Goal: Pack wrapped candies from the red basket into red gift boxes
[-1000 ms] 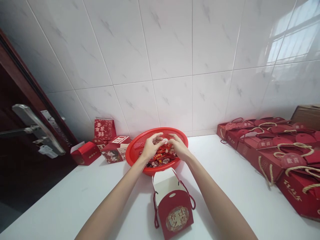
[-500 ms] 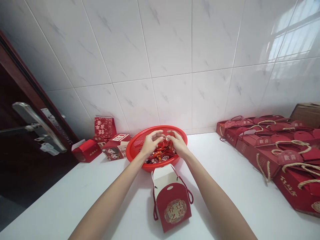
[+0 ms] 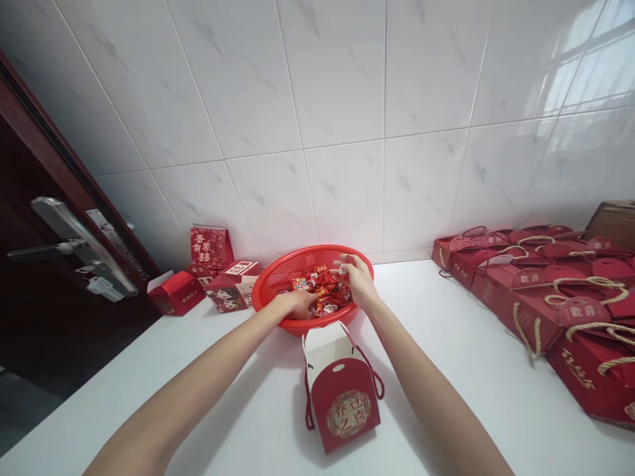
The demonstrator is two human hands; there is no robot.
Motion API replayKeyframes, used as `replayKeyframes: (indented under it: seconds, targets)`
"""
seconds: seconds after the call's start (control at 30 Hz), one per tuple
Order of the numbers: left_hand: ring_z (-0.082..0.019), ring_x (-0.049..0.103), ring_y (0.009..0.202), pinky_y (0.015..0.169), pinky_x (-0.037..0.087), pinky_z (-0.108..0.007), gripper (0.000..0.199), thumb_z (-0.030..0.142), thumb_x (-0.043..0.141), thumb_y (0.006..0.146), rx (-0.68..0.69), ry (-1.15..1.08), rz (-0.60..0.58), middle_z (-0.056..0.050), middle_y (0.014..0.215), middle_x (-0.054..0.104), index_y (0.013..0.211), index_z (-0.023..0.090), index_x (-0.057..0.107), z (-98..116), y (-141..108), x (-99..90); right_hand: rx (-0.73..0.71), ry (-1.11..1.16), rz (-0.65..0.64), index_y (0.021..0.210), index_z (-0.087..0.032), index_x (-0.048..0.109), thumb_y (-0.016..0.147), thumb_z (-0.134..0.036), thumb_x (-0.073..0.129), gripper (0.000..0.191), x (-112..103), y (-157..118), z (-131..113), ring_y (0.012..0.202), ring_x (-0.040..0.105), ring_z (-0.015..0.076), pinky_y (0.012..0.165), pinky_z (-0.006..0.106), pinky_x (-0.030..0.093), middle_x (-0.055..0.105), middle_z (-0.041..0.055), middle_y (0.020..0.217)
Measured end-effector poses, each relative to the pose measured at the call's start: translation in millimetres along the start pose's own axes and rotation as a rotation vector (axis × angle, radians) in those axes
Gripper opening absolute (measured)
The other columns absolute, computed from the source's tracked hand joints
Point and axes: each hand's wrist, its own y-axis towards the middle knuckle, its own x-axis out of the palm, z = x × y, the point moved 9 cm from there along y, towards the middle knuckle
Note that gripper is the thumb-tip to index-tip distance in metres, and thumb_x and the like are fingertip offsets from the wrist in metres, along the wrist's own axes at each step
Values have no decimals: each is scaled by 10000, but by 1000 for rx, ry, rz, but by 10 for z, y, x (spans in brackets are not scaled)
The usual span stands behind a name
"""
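A red plastic basket stands near the wall with wrapped candies inside. My left hand reaches down into it at the left front, its fingers among the candies and partly hidden. Over the basket's right side is my right hand, fingers bent; a small pale item shows at the fingers, too small to name. In front of the basket, an upright red gift box has its top open, showing a white inside, with dark red cord handles at its sides.
Rows of red boxes with rope handles fill the right side. Small red boxes and a patterned upright one stand at the left, near a dark door with a metal handle. A brown carton is at the far right.
My left hand has moved down into the candies, away from my right hand. My right hand has shifted slightly right. The view has turned a little.
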Motion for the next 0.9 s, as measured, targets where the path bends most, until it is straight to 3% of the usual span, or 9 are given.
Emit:
replayKeyframes:
  seconds: [0.1,0.2,0.3,0.4,0.63,0.9]
  targets:
    - [-260,669,738,597,468,-282,413,244,681,520,82,-123,10,-68,826,741,927,223,745,37,33,20,-9,20,-11,896,-213,594,656,-137,529,260,14,-7,-11,733,700,164,635,267,523,714,14,894]
    - [-197,592,615,541,412,-257,173,218,690,501,197,-391,180,15,626,639,672,238,679,21,9,-155,-10,34,-25,898,-220,583,661,-121,537,260,31,-23,-26,690,690,157,618,268,522,713,10,854]
    - [-184,575,643,584,416,-263,210,285,750,516,248,-653,415,34,652,615,690,231,646,-54,-61,-399,8,31,-23,882,-225,564,683,-117,543,227,35,-36,-26,669,690,161,635,288,541,714,11,831]
    - [-192,602,702,659,451,-285,313,363,794,531,270,-828,534,23,720,641,754,215,631,-83,-115,-529,22,43,-44,867,-228,556,701,-114,548,202,56,-40,-27,690,701,172,663,309,565,716,6,798]
    - [-233,644,859,757,478,-314,435,512,793,623,297,-855,617,-21,881,695,885,194,655,-92,-188,-578,76,80,-93,853,-200,582,805,-124,554,94,102,-49,-12,620,698,168,643,316,592,686,8,695]
    - [-207,595,749,687,467,-295,400,587,649,745,230,-852,592,-17,770,676,779,190,679,-103,-163,-542,189,199,-122,871,-188,564,853,-166,563,29,91,-33,32,754,732,220,677,372,619,703,48,708]
